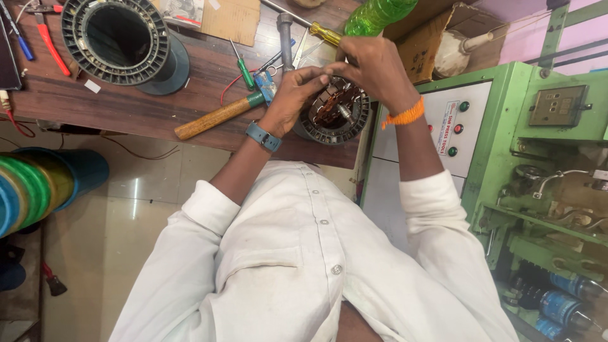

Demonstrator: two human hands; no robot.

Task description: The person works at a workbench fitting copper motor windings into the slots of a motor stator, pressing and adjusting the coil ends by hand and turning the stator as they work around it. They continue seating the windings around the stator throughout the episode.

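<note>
A round dark motor stator (329, 126) with copper windings and a short shaft in its middle lies at the near edge of the brown wooden bench (126, 107). My left hand (292, 95), with a blue watch on its wrist, grips the stator's left rim, fingers curled over the top. My right hand (373, 66), with an orange thread at the wrist, reaches over the far rim, its fingertips pinched together against the windings. What the fingertips pinch is hidden.
A wooden-handled hammer (218, 117), a green screwdriver (244, 69), a yellow-handled screwdriver (326, 33), a metal rod (285, 35) and a green bottle (377, 14) surround the stator. A large black ribbed housing (117, 38) and red-handled pliers (47, 41) lie left. A green machine (506, 126) stands right.
</note>
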